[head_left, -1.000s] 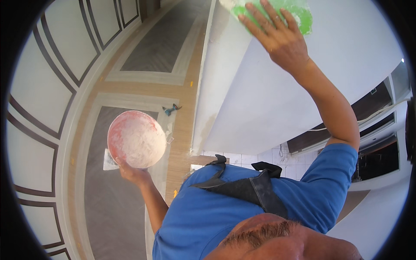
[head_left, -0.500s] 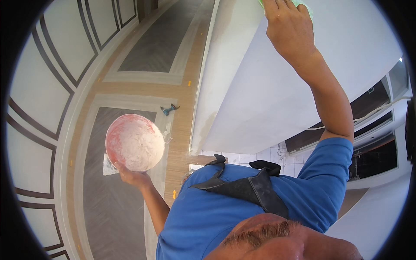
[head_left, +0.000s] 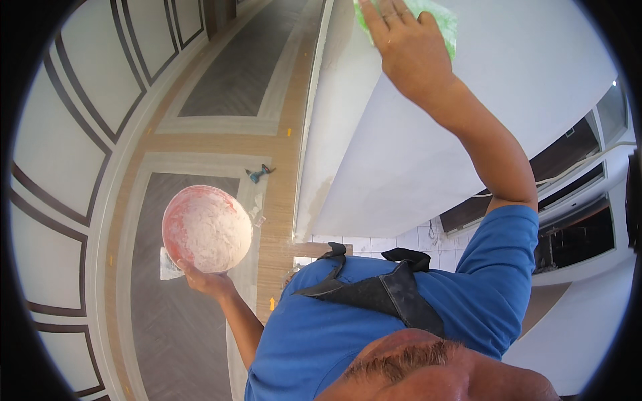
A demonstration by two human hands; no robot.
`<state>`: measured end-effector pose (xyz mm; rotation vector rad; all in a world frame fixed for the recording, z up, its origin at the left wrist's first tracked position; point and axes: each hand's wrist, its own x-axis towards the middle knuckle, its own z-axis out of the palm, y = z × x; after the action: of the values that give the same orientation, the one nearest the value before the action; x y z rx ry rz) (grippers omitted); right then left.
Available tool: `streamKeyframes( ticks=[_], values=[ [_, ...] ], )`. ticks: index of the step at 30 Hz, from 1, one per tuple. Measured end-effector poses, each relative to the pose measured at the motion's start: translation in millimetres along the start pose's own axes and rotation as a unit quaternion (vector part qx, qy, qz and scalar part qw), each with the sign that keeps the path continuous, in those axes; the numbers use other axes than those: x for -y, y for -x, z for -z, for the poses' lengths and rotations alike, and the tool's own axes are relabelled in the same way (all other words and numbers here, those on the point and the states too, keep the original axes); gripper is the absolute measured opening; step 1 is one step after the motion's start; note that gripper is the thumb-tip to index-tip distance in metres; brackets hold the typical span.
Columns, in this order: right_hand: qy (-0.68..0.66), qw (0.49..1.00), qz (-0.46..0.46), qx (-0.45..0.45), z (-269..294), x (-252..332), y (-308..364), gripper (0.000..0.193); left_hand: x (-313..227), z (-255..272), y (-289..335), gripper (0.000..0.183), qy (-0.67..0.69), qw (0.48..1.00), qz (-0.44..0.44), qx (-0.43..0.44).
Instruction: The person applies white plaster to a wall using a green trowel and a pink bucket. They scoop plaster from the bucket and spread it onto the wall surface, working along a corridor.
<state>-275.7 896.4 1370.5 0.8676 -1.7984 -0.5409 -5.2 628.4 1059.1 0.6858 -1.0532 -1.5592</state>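
My left hand grips the rim of a round pinkish-red bowl and holds it out over the floor. Pale, whitish putty-like material coats its inside. A flat whitish blade-like piece sticks out beside the bowl near my left fingers; its handle, if any, is hidden. High on the right, my right hand presses a flat, light-green, whitish-smeared sheet-like piece against the white wall. My fingers lie along its face, and part of it is hidden under them.
On the wood-look floor lies a teal cordless drill. Panelled white walls with dark trim run along the left. Behind the white wall's lower edge are white tiles and a dark opening with a cable.
My right hand has moved left and slightly down along the wall with the green piece, which shows more now. The bowl in my left hand sits slightly lower in view.
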Motion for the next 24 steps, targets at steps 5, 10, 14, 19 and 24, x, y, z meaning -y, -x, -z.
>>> streamKeyframes(
  ticks=[5,10,14,19,24],
  values=[
    [0.002,1.000,-0.002,-0.015,12.7,7.0,-0.8,0.046,-3.4,-2.8,1.1,0.078,0.009,1.000,0.004,0.007],
    [-0.011,1.000,0.014,-0.002,11.4,15.7,3.3,0.051,-0.4,1.0,-1.5,0.083,0.016,1.000,0.003,0.018],
    [-0.002,0.999,0.029,0.024,8.1,32.9,12.5,0.049,-2.3,1.6,-0.7,0.079,-0.019,1.000,-0.002,-0.002],
    [-0.008,1.000,0.013,0.006,-28.5,61.1,43.2,0.052,1.8,-0.4,-4.3,0.080,-0.005,1.000,-0.007,0.015],
    [-0.011,1.000,0.022,-0.009,-47.1,91.6,64.7,0.050,1.2,-1.8,-3.6,0.078,0.011,1.000,0.007,0.023]
  ],
)
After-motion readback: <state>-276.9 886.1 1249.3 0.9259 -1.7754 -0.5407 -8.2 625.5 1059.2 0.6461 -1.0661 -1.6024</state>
